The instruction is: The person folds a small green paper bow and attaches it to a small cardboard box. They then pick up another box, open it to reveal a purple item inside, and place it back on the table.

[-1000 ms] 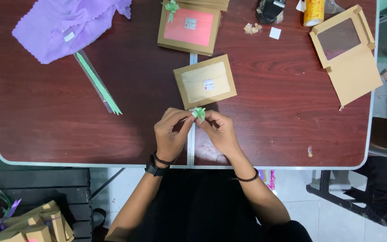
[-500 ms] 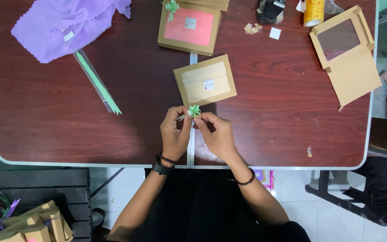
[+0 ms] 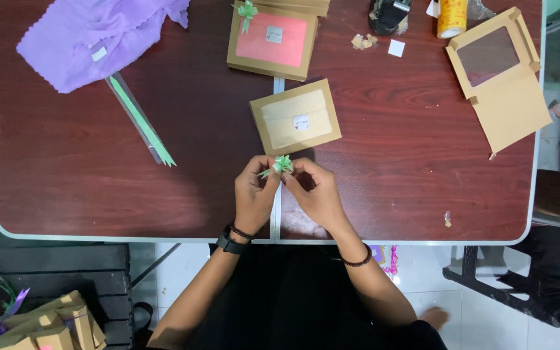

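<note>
- My left hand [image 3: 254, 194] and right hand [image 3: 315, 194] are both up over the near edge of the table [image 3: 85, 175], close together w/ fingertips almost meeting.
- Between them: a small green ribbon bow [image 3: 282, 164]. Both hands pinch it, left from the left side, right from the right. Fingers narrow, closed on the bow; it's lifted off the tabletop as far as I can tell.
- Bow sits just below the near edge of a flat brown box [image 3: 295, 116] w/ a pale window and a small white sticker in the middle. Box lies tilted, straddling the table's centre seam.
- Farther back, a second brown box [image 3: 272, 40] w/ a pink window; another green bow [image 3: 247, 10] is on its top left corner.
- Left side: purple cloth [image 3: 92, 35] bunched at the far corner, and a clear sleeve of green ribbon strips [image 3: 140, 121] lying diagonal just below it, well apart from my hands.
- Right side: an unfolded brown box w/ a clear window [image 3: 500, 78], lying flat near the table's right edge.
- Far edge, right of centre: a yellow tape roll [image 3: 452, 18], a dark dispenser-type thing [image 3: 389, 14] (can't make out exactly what), a few paper scraps [image 3: 363, 41] and a small white square [image 3: 395, 48].
- Black band on my left wrist, thin dark bracelet on the right.
- Floor, bottom left: more brown boxes [image 3: 46, 324] stacked by a dark bench.
</note>
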